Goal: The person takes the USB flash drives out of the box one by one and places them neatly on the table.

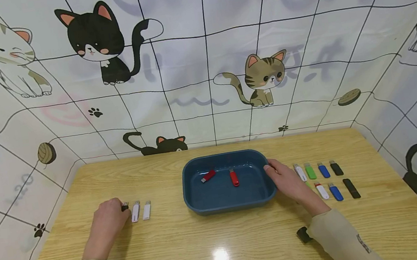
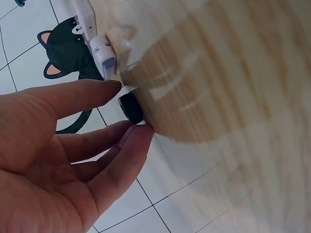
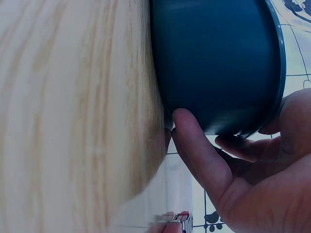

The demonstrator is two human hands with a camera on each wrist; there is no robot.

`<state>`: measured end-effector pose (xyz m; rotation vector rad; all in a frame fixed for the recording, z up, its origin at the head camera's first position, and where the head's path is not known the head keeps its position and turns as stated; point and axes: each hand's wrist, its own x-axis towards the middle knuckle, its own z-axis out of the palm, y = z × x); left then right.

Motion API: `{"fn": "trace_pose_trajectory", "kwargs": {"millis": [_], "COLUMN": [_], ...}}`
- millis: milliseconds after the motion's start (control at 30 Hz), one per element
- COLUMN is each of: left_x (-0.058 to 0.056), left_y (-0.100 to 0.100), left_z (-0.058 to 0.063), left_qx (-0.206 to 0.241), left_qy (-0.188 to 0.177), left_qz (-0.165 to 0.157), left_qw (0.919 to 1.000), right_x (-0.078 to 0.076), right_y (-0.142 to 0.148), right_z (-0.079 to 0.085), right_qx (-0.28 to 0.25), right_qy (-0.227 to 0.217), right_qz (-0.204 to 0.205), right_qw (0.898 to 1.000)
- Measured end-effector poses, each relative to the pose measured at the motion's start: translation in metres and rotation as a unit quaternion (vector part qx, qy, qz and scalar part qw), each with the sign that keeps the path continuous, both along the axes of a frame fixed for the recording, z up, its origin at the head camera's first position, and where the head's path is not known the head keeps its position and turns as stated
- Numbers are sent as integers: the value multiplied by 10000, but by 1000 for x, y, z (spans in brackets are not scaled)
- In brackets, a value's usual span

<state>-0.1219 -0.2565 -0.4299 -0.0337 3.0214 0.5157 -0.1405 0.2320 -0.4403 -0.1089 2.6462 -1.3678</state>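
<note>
My left hand (image 1: 108, 223) is at the left of the table, its thumb and fingertips around a small black USB stick (image 2: 131, 108). Two white USB sticks (image 1: 135, 212) lie just to the right of it. With its thumb at the rim and its fingers against the outer wall, my right hand (image 1: 290, 183) holds the right end of a dark blue plastic tray (image 1: 232, 207). Inside the tray are two red USB sticks (image 1: 234, 178), lying apart. In the right wrist view, the tray's outer wall (image 3: 214, 63) stands on the table beside my fingertips.
Right of the tray, two rows of USB sticks lie on the wooden table, among them a green one (image 1: 310, 172), a blue one (image 1: 336, 192) and a black one (image 1: 351, 188). A cat-print cloth (image 1: 190, 61) surrounds the table's back and sides.
</note>
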Motion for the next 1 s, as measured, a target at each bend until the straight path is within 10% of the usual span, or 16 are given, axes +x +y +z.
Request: {"fn": "trace_pose_trajectory", "kwargs": {"millis": [567, 1000], "left_x": [6, -1], "left_y": [60, 149], "left_z": [46, 61], "left_qx": [600, 727], "left_qy": [1642, 1754], "left_qz": [-423, -1296], "left_qw": [9837, 9732], "right_x": [0, 0], "right_y": [1, 2], "right_z": [-1, -1], "right_qx": [-16, -6], "right_qy": [-11, -30], "right_qz": [37, 34], "right_qw": [10000, 10000]}}
